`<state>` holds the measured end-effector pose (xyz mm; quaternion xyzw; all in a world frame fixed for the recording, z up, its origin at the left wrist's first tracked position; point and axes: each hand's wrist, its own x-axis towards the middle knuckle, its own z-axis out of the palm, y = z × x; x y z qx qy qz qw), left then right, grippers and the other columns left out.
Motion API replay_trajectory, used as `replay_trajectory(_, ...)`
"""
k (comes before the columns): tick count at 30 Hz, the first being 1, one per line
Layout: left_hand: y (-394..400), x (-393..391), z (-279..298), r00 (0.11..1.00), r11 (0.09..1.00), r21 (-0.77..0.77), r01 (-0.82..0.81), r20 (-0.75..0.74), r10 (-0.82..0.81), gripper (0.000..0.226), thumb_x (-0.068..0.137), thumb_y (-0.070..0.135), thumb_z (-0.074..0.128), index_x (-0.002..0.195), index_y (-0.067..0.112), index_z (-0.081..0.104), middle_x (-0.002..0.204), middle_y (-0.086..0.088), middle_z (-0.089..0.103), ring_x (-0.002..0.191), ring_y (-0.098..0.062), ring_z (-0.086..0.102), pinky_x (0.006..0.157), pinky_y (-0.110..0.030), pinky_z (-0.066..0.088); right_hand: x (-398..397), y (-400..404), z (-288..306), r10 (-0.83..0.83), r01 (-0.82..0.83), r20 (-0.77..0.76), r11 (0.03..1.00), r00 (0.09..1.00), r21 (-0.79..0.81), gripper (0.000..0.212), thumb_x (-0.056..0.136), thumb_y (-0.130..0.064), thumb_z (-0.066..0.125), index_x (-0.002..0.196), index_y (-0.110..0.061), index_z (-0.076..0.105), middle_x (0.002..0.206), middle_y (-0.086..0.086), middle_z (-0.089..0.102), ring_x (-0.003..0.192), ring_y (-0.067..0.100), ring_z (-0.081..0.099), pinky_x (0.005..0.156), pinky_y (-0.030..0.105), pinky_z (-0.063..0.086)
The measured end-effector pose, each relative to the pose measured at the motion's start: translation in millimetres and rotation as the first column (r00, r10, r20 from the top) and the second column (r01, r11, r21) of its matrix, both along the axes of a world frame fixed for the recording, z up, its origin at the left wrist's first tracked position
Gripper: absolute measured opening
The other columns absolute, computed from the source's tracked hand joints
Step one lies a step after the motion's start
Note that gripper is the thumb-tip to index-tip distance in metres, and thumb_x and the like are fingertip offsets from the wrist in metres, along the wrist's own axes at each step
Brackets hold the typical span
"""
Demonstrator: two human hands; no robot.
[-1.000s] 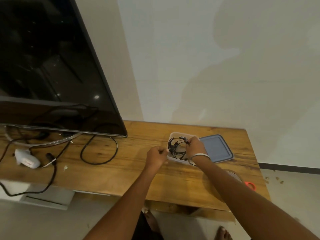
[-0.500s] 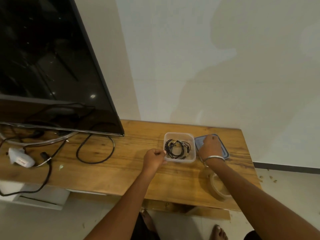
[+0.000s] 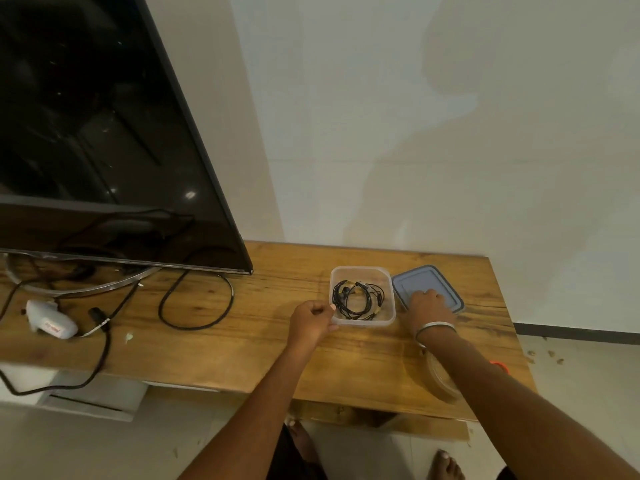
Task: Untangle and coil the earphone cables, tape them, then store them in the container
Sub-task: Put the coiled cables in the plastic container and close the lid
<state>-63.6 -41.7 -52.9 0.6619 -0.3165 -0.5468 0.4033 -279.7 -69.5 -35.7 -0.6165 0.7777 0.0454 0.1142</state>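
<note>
- The earphone cables (image 3: 358,300) lie as dark loops inside the clear container (image 3: 389,318), which sits between the two hands; whether they are taped cannot be told at this size, though small pale spots on the loops may be tape.
- The left hand (image 3: 311,322) is closed narrowly on the container's near left corner, thumb at the rim. This looks like a steadying hold, so the light box will not skid on the wooden table (image 3: 263,344) when the lid goes on.
- The right hand (image 3: 426,308) rests palm down on the near part of the grey-blue lid (image 3: 440,280), fingers curled over its surface. The lid lies flat, just to the right of the container and nearly touching it. Whether the fingertips have hooked an edge cannot be told; nothing is lifted.
- The lid sits beside the box, probably so it is within one short reach for closing.
- Both forearms stretch forward from the bottom of the view, the left nearly straight, the right angled inward with a metal bangle (image 3: 435,328) at the wrist.
- A tape roll (image 3: 441,379) lies under the right forearm, near the table's front edge, with something orange (image 3: 500,366) beyond the arm.
- Judged from this, storing is nearly done and closing the lid seems the step in hand.
</note>
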Motion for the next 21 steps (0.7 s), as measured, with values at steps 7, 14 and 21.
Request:
replay_trajectory(7,2,-1,1,1.000,1.000,-0.001,-0.001,-0.022,0.001,0.012,0.092,0.011,0.064,0.101,0.003,0.063,0.093,-0.011,0.065,0.085,-0.024,0.068,0.065,-0.022,0.059,-16,-1,36,0.094,-0.100,-0.035,0.944,0.995,-0.315,0.020,0.090,-0.009,0.043,0.109,-0.005,0.047,0.104,0.016,0.057,0.089,0.033,0.061,0.067,0.038,0.050)
replay_trajectory(14,6,-5,1,1.000,1.000,-0.013,0.005,-0.016,-0.005,0.010,0.094,0.007,0.061,0.102,0.001,0.061,0.093,-0.011,0.062,0.082,-0.019,0.065,0.074,-0.030,0.060,-13,-5,66,-0.019,0.306,0.527,0.831,0.850,-0.464,0.047,0.085,0.008,0.052,0.130,0.003,0.040,0.123,0.022,0.046,0.108,0.037,0.052,0.082,0.039,0.049)
replay_trajectory(21,10,-7,3,1.000,0.999,-0.032,0.001,-0.026,-0.002,0.019,0.093,0.007,0.061,0.111,0.002,0.058,0.097,-0.008,0.059,0.082,-0.018,0.064,0.074,-0.032,0.060,13,6,47,-0.096,0.301,0.634,0.927,0.767,-0.223,0.043,0.084,0.011,0.046,0.123,-0.001,0.055,0.117,0.019,0.060,0.105,0.037,0.057,0.083,0.039,0.049)
